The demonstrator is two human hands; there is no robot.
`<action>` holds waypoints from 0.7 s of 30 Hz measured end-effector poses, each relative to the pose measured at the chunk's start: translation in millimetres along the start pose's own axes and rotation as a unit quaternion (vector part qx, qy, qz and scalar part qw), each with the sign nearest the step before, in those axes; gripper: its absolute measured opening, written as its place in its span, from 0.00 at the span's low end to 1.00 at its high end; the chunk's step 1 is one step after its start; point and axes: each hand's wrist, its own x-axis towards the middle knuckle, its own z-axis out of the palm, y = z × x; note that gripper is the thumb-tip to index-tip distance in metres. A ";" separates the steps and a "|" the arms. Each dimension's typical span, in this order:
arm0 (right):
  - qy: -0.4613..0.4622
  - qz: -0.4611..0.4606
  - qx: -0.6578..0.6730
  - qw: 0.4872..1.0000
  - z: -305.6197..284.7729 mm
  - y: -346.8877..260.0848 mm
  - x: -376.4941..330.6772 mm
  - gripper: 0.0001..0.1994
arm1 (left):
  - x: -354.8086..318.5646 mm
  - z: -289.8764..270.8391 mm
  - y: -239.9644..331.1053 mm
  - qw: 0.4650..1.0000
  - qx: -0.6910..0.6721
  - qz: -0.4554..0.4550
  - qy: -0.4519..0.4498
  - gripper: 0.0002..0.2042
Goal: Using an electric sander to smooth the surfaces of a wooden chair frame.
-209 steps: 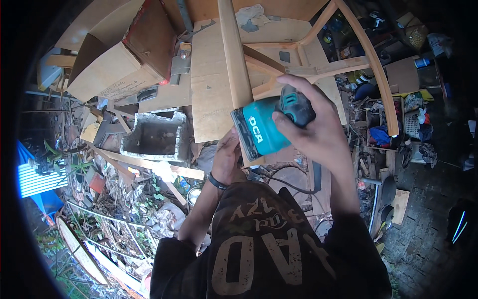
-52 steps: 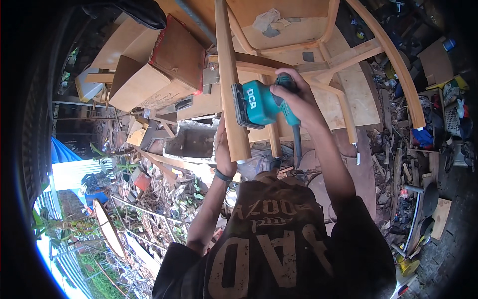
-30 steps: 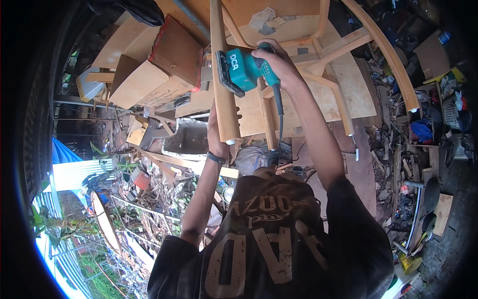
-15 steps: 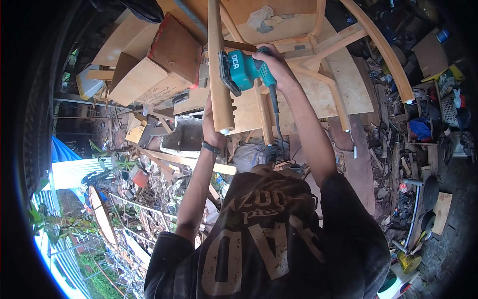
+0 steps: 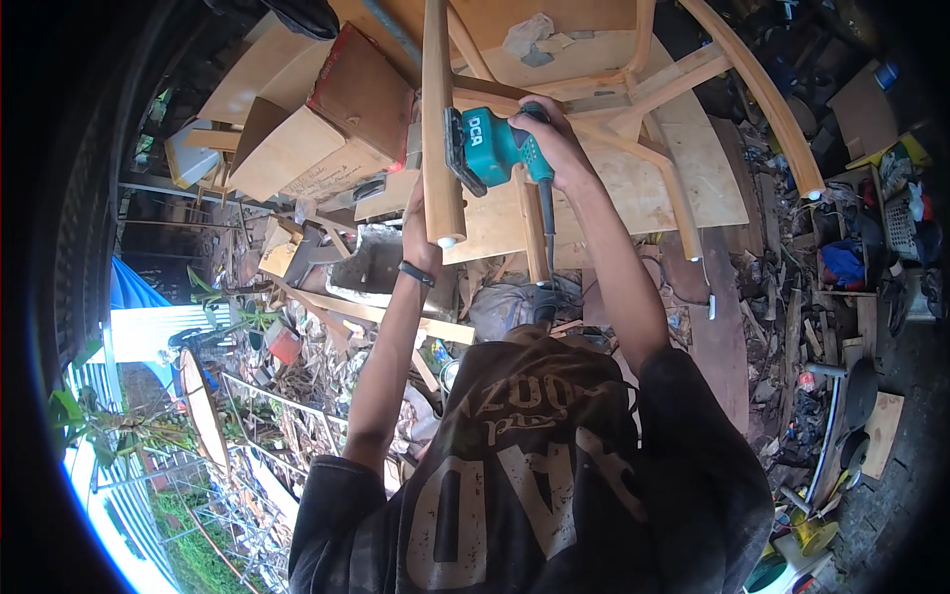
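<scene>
My right hand (image 5: pixel 554 144) grips a teal power sander (image 5: pixel 485 148) by its body, thumb over the top. The sander's dark flat pad rests against the right side of a wooden chair leg (image 5: pixel 441 188). That leg ends in a small white foot cap and belongs to an unpainted wooden chair frame (image 5: pixel 633 104) lying with its legs toward me. My left hand (image 5: pixel 420 233), a dark band at the wrist, holds the same leg from its left and back; its fingers are mostly hidden behind the wood. A dark cord (image 5: pixel 550 228) hangs from the sander's lower end.
Beneath the chair frame is a plywood board (image 5: pixel 708 183). A cardboard box (image 5: pixel 351 109) stands left of the leg, above a dirty white basin (image 5: pixel 371 262). Wood scraps and litter (image 5: pixel 297 386) cover the ground. Crates and containers (image 5: pixel 841 262) line the right side.
The view has shifted slightly, so the surroundings sit a little to the right. The chair leg's capped end appears higher in view. Both hands keep their places, the sander still against the leg.
</scene>
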 end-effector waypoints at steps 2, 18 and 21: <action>-0.023 -0.017 0.027 0.999 3.8 13.5 -30.5 0.18 | -0.9 -7.5 -6.5 0.997 -0.056 0.004 0.044 0.23; -0.086 -0.144 -0.088 0.982 19.8 -3.2 -90.8 0.20 | -2.6 -6.7 -4.2 0.997 -0.053 0.022 0.060 0.25; -0.064 -0.106 -0.110 0.986 27.2 -21.9 -83.1 0.19 | -1.3 -4.9 -8.6 0.994 -0.096 0.030 0.052 0.25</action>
